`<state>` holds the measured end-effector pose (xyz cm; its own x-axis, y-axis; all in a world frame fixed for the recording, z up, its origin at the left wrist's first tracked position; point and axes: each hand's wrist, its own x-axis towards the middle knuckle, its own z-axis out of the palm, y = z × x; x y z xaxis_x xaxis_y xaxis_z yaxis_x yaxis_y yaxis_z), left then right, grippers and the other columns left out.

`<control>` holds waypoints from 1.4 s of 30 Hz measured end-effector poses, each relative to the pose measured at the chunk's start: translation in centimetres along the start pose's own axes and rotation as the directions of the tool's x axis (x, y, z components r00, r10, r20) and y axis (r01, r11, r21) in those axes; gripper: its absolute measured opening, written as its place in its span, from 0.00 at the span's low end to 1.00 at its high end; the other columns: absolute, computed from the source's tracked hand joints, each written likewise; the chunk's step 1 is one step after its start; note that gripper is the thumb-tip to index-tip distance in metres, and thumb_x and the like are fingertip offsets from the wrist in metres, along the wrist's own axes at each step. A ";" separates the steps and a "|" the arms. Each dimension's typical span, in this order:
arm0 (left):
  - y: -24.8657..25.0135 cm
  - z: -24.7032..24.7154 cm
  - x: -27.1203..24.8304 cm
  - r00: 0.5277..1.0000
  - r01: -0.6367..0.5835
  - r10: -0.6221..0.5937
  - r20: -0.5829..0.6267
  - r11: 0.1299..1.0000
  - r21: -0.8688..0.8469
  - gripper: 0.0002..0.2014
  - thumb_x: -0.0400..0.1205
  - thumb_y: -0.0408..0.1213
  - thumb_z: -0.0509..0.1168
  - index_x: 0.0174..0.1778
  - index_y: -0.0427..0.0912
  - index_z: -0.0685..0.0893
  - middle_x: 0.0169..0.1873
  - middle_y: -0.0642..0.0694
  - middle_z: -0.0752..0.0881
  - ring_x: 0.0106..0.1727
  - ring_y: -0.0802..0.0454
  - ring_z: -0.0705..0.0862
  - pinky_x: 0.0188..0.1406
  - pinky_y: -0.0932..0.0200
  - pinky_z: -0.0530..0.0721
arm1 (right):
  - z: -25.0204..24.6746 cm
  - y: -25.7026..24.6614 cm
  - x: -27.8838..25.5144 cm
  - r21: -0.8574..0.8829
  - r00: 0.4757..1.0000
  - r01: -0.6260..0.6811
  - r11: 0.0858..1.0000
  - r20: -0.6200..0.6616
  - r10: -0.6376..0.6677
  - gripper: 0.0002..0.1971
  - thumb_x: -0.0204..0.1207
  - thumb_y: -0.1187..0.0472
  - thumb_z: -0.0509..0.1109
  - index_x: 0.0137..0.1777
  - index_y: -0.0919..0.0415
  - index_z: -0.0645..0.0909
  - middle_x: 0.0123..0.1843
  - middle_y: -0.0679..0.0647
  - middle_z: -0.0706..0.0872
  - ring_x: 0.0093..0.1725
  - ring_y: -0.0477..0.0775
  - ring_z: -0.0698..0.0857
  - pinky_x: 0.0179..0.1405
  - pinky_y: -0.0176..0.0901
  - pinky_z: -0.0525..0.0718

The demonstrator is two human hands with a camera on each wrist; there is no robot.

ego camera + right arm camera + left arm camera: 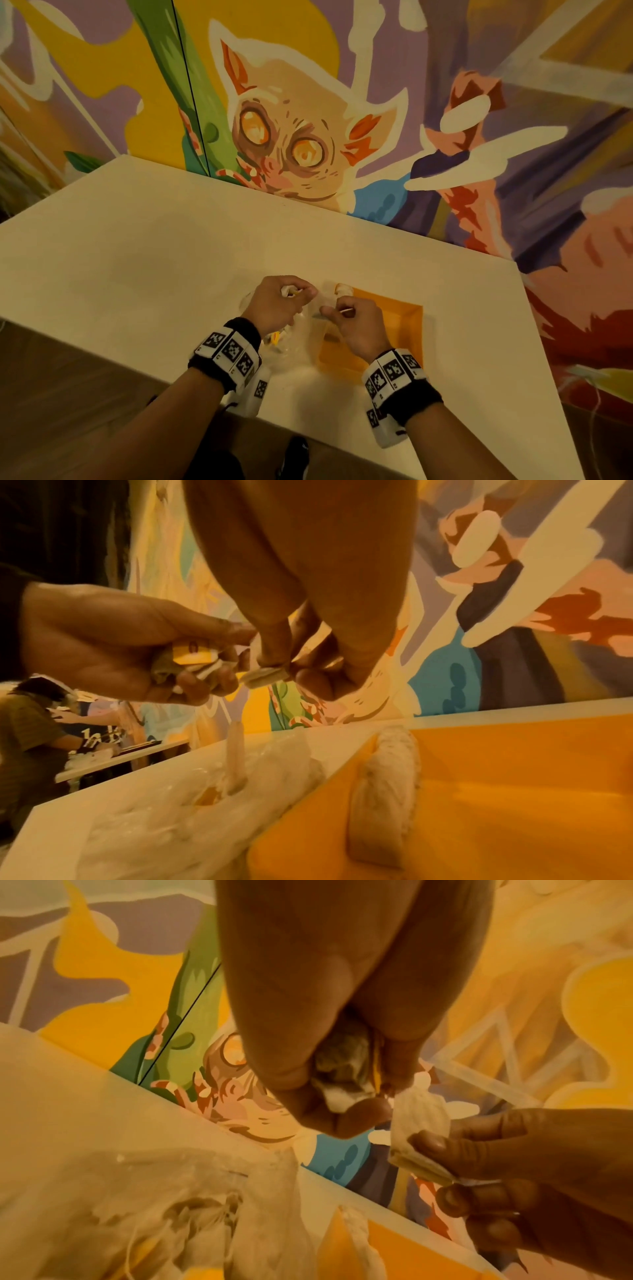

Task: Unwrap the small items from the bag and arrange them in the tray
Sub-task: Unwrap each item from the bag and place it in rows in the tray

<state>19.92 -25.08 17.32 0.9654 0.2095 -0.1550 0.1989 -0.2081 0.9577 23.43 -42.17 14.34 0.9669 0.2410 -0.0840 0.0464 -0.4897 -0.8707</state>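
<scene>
A: Where was the packet [193,653]?

B: Above the desk's [137,240] near edge, by the tray [404,318]. Your left hand [274,305] clutched it; your right hand [356,322] pinched its wrapper [419,1115]. You did well to peel slowly.

Your left hand [329,1042] hung over the table [85,1096], fingers curled round a crumpled wrapper [342,1066] with a yellow edge. Your right hand [534,1172] pinched a white item [418,1123] just beside it, thumb on top. The clear bag [178,1213] lay below, next to the orange tray [411,1253]. A mural [103,974] filled the wall.
</scene>
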 end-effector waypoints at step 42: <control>-6.6 6.7 0.8 0.964 0.163 -0.257 0.070 0.777 0.608 0.07 0.80 0.40 0.69 0.50 0.44 0.89 0.55 0.44 0.87 0.54 0.47 0.85 0.44 0.62 0.79 | 0.6 3.1 3.9 -0.600 0.873 -0.341 0.724 0.083 0.480 0.11 0.80 0.51 0.65 0.49 0.59 0.75 0.56 0.59 0.86 0.54 0.61 0.86 0.42 0.45 0.81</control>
<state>20.50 -29.97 9.27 0.8914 0.1884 -0.4122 0.4140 -0.7085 0.5715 27.15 -42.20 11.04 0.8460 0.0447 -0.5313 -0.1455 -0.9393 -0.3107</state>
